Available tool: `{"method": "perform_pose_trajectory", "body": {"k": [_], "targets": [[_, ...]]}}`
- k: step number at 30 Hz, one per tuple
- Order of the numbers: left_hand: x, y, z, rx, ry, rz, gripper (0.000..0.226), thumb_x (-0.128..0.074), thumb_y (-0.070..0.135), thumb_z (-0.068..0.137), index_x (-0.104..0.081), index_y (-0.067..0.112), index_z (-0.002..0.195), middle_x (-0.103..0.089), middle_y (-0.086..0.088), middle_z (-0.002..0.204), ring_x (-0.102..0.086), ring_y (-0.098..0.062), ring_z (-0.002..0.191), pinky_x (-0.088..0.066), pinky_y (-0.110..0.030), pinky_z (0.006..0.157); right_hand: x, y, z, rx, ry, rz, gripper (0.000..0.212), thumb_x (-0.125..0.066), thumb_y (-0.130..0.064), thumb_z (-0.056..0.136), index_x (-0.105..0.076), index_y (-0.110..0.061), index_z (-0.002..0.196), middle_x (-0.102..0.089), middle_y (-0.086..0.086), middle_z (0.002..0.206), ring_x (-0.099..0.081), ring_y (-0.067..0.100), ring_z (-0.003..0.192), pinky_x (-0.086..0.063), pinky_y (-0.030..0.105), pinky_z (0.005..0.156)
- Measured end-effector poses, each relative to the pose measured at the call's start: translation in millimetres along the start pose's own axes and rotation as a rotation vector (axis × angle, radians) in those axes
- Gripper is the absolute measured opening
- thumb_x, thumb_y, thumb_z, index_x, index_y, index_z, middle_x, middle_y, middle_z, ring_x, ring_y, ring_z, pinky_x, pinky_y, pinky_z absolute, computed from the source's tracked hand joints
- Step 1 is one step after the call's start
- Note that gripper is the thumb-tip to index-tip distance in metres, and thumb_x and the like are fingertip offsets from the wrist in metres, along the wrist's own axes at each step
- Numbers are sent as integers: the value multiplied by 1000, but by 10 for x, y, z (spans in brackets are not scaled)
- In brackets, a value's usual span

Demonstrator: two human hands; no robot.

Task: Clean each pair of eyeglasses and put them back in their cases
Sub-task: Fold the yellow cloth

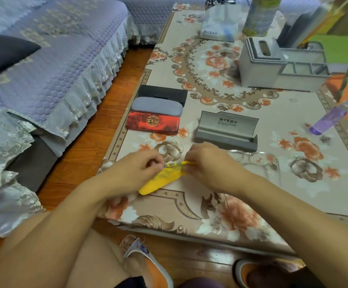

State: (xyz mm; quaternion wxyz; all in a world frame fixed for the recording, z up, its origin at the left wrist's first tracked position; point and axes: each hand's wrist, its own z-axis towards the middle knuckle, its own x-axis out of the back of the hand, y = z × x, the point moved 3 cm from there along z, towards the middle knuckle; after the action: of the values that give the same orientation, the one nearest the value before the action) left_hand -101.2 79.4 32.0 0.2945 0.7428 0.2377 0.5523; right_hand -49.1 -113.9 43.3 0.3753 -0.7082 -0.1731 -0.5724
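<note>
Stood on a floral tabletop point(220, 206): grey organiser box point(260, 65), tall green canister point(259, 16), white bag point(218, 23). Lay alongside: quilted lilac sofa point(65, 59), dark cushion point(0, 53), wooden floor point(98, 121), slippers point(148, 265).

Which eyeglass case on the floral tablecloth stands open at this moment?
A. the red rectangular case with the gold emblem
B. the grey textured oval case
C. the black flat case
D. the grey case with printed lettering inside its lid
D: the grey case with printed lettering inside its lid has its flap raised and its tray empty, while the red case, the grey oval case and the black case lie closed.
</note>
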Motion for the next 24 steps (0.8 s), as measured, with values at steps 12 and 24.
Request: {"method": "perform_pose_trajectory", "body": {"k": [12, 24], "targets": [[198, 864, 1265, 147, 270, -349, 20, -73, 7, 89, -60, 20, 97, -68, -14, 98, -63, -26, 80, -56, -47, 75, 759, 1237, -203, -698, 192, 527, 37, -58, -33, 100, -66, 1, 89, -59, 12, 75, -54, 24, 68, -39, 34, 62], [-213, 1078, 1938, 222, 12, 728, 17, -66, 17, 87, -49, 19, 86, -55, -1, 84, -55, -28, 86, -41, -40, 80, 395, 1732, 76, -810, -78, 63, 21, -65, -34, 86, -54, -17, 92, -51, -1, 76, -59, 26, 83, -45, 31, 68]]}}
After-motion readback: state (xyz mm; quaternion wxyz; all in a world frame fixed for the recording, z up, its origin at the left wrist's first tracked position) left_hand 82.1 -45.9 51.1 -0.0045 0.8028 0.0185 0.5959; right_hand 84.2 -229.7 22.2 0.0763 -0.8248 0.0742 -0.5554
